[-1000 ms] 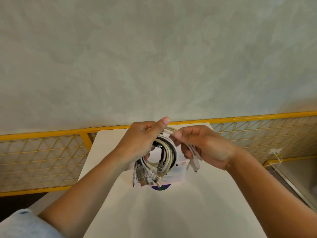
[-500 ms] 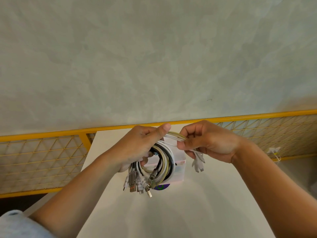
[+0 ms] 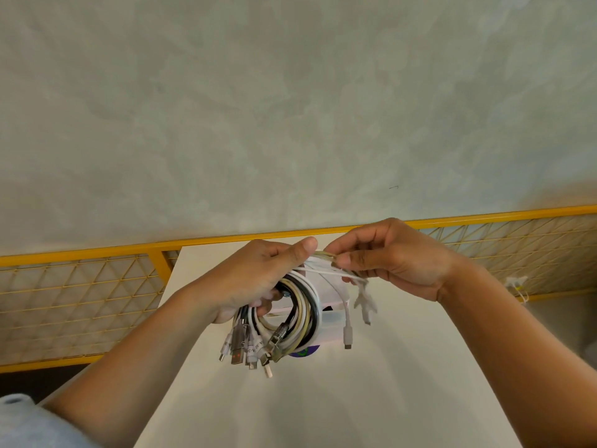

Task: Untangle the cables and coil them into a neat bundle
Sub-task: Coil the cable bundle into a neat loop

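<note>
Head view. The left hand (image 3: 255,279) was closed round a coil of cables (image 3: 300,313), white, cream and black, held in the air above the white table (image 3: 323,409). Its fingers were curled through the loop and its thumb (image 3: 302,248) was pressed along the top. A cluster of connector plugs (image 3: 248,349) hung from the coil toward 6 o'clock.

At 3 o'clock from the coil, the right hand (image 3: 394,260) was pinched shut on loose cable ends (image 3: 336,271) that ran across from the top of the coil. The thumb and fingertips met on the strands and the other fingers were curled in. Below that hand a white plug (image 3: 348,334) and a split multi-head end (image 3: 364,302) dangled free.

Behind the coil, and largely hidden by it, a clear plastic container (image 3: 332,331) stood on the table; its contents could not be told. A dark round label (image 3: 303,353) showed at its lower edge.

At 12 o'clock, past the table's far edge, ran a yellow mesh railing (image 3: 80,286), with grey floor (image 3: 290,108) beyond. A grey sleeve (image 3: 29,425) showed at 7 o'clock.
</note>
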`<state>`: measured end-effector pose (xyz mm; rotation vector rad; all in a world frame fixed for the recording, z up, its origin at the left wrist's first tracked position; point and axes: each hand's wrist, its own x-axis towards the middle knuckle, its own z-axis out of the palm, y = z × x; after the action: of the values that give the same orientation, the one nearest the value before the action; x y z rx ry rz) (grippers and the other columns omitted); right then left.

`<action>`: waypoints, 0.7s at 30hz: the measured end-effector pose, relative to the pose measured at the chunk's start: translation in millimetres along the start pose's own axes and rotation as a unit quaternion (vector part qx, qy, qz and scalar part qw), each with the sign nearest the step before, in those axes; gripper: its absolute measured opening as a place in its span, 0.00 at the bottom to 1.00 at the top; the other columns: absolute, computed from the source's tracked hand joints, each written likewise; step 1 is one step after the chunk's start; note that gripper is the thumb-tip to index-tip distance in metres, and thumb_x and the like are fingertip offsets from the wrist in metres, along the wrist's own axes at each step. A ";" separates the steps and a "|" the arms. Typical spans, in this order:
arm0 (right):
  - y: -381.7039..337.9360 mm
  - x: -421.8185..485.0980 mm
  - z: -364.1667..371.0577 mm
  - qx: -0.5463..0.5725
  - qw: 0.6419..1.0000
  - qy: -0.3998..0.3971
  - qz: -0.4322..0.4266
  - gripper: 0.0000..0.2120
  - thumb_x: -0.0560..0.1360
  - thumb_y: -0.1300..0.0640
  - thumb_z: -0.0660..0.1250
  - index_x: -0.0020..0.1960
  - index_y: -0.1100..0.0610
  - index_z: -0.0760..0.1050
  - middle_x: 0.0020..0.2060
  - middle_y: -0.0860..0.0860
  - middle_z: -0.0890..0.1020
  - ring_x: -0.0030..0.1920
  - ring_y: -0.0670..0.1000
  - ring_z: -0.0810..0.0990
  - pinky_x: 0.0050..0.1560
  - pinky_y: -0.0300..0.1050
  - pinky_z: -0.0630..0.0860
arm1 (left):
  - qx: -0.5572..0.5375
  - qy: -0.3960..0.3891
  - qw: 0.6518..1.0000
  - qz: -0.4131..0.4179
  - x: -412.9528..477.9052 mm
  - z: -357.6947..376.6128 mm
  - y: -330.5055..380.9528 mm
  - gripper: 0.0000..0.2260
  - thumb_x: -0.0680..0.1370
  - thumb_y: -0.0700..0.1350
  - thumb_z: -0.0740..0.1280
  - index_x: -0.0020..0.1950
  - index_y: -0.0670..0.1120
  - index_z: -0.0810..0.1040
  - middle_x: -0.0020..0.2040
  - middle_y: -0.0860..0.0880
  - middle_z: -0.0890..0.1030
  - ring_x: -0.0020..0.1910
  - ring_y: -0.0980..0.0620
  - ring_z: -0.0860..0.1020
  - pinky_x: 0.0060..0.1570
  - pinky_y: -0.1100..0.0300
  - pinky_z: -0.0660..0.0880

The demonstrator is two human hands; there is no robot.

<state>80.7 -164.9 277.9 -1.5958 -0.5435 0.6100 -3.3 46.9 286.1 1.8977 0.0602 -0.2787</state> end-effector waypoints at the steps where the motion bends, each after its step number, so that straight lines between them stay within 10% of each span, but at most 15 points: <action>1: -0.7 -0.1 1.0 -0.009 1.000 -0.008 -0.003 0.12 0.65 0.63 0.75 0.49 0.61 0.85 0.42 0.59 0.86 0.44 0.55 0.84 0.49 0.45 0.79 | 0.004 -0.009 1.000 -0.001 -0.2 0.2 0.6 0.32 0.70 0.69 0.63 0.51 0.39 0.82 0.27 0.50 0.63 0.25 0.52 0.58 0.25 0.61 0.59; 8: -6.6 3.9 8.0 -0.047 0.998 0.028 -0.034 0.04 0.75 0.69 0.71 0.45 0.62 0.83 0.31 0.53 0.80 0.31 0.52 0.74 0.36 0.43 0.72 | 0.022 -0.059 0.998 0.005 -2.0 1.6 3.4 0.29 0.66 0.73 0.56 0.37 0.47 0.74 0.25 0.52 0.63 0.21 0.57 0.61 0.23 0.65 0.61; 12: -11.4 3.2 7.6 -0.068 0.996 0.053 -0.038 0.05 0.76 0.68 0.69 0.46 0.62 0.83 0.33 0.52 0.80 0.28 0.50 0.68 0.29 0.40 0.64 | 0.038 -0.095 0.994 0.028 1.3 -3.1 -4.5 0.43 0.61 0.79 0.53 0.45 0.37 0.70 0.26 0.50 0.64 0.23 0.55 0.60 0.23 0.66 0.63; 21: -1.9 11.5 3.6 -0.108 0.981 0.144 -0.072 0.03 0.74 0.63 0.75 0.47 0.62 0.84 0.22 0.40 0.76 0.24 0.39 0.72 0.27 0.27 0.66 | 0.019 -0.092 0.993 0.066 1.1 0.8 -8.2 0.50 0.51 0.84 0.59 0.60 0.50 0.70 0.23 0.55 0.66 0.22 0.59 0.64 0.26 0.62 0.65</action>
<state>87.0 -154.4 278.7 -1.7944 -0.5147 0.2098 -3.8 48.9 278.1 1.8960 -0.1956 -0.3660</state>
